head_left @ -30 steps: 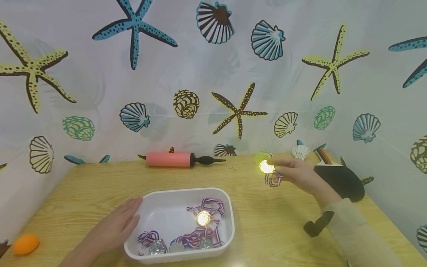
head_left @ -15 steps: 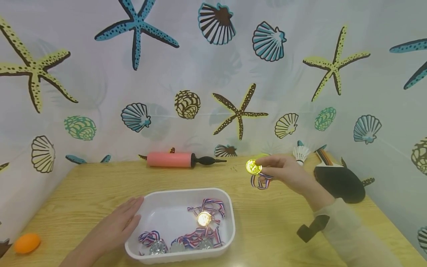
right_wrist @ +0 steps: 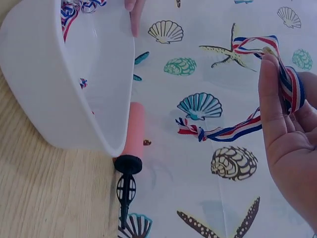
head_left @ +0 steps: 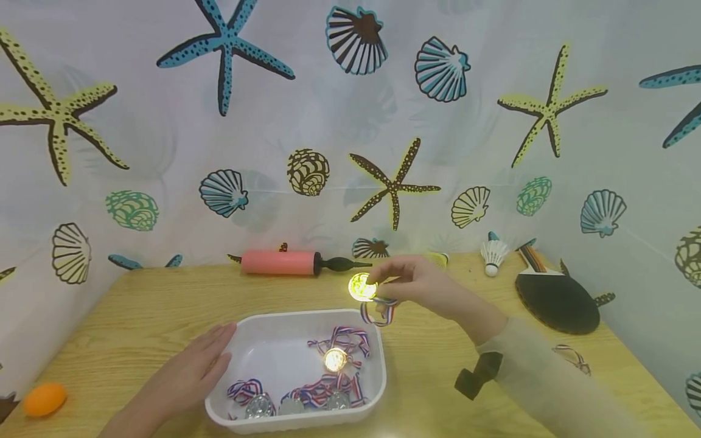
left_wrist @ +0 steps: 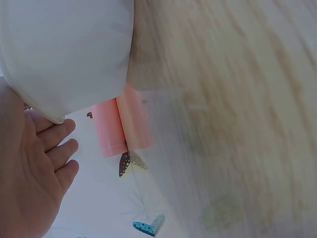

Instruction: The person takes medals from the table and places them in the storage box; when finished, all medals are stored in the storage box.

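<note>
My right hand point(head_left: 421, 285) pinches a shiny gold medal point(head_left: 360, 287) between thumb and fingers, above the table just behind the white tub point(head_left: 296, 314). The medal's red, white and blue ribbon point(right_wrist: 228, 133) hangs from the hand and trails loose in the right wrist view. My left hand point(head_left: 186, 368) rests with extended fingers against the tub's left side, fingertips at the rim, as the left wrist view also shows. Inside the tub lie another gold medal point(head_left: 336, 360) and several silver medals point(head_left: 260, 406) with tangled striped ribbons.
A pink hand pump point(head_left: 279, 263) lies along the back. Behind my right arm are a shuttlecock point(head_left: 495, 254), a black table tennis bat point(head_left: 557, 299) and a small yellow item point(head_left: 440, 260). A striped ribbon point(head_left: 573, 358) shows beyond the right sleeve; an orange ball point(head_left: 45, 399) sits far left.
My right hand has carried the gold medal left, from near the shuttlecock to just behind the tub's right rear corner. The left hand and tub have stayed put.
</note>
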A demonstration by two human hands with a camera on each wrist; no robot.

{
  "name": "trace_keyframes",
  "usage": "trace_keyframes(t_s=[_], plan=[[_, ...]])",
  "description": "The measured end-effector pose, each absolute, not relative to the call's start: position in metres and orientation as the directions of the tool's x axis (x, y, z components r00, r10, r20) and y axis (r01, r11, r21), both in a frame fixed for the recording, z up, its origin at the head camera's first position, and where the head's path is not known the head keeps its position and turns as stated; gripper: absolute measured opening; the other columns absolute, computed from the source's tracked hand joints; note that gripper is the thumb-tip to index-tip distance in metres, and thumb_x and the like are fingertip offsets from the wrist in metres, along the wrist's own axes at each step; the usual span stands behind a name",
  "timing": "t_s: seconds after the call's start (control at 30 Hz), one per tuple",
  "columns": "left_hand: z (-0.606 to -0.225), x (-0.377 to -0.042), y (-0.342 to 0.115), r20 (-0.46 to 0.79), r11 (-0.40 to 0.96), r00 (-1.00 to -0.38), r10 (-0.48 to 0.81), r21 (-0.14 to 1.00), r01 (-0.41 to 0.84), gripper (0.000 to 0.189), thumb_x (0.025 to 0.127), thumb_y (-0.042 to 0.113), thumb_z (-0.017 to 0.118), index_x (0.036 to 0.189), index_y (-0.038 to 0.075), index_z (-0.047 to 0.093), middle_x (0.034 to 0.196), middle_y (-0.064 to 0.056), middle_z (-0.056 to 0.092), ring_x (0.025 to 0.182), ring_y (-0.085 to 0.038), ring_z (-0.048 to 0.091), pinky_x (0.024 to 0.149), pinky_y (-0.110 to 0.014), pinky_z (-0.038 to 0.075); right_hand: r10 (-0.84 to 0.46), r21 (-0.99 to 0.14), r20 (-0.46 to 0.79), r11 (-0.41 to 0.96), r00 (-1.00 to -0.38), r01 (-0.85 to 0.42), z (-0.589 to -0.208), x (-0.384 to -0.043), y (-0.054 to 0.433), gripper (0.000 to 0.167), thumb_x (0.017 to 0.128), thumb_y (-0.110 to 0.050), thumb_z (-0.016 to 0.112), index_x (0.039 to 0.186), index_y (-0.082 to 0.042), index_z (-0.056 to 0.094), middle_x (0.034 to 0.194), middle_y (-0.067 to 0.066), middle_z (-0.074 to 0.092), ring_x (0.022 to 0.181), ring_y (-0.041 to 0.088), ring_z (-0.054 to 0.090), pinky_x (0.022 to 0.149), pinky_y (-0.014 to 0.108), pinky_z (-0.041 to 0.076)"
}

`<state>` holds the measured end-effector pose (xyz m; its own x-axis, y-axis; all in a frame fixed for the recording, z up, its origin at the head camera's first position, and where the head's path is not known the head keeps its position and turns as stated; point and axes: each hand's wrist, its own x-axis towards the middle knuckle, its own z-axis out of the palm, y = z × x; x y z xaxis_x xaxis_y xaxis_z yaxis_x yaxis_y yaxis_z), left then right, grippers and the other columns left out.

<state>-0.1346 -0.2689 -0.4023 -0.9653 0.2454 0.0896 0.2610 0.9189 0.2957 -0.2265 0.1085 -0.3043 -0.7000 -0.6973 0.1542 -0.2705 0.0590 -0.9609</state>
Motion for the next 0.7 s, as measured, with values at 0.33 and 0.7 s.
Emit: trace_keyframes(t_s=[0.33,0.7], plan=[[-0.403,-0.134,-0.269,0.112,0.912,-0.958,0.263,0.296,0.285,0.053,0.097,0.028,0.045,0.138,-0.004,0.037,0.137,-0.024,0.039,0.125,-0.043,0.033,0.099,-0.056,0.03,-0.815,-0.95,0.075,0.117,-0.575,-0.289,-0.312,-0.215,0.046,0.015,0.084,0.0,0.063,0.099,0.004,0.062,0.097,0.006,0.064,0.086,0.015,0.061,0.076,0.032,0.053],[-0.402,-0.134,-0.268,0.105,0.918,-0.963,0.247,0.293,0.268,0.054,0.097,0.031,0.045,0.139,-0.002,0.037,0.137,-0.024,0.039,0.126,-0.043,0.033,0.099,-0.056,0.03,-0.802,-0.932,-0.064,0.26,-0.594,-0.251,-0.358,-0.211,-0.004,0.011,0.085,-0.001,0.063,0.095,-0.005,0.066,0.09,-0.003,0.065,0.081,0.008,0.061,0.07,0.025,0.053]])
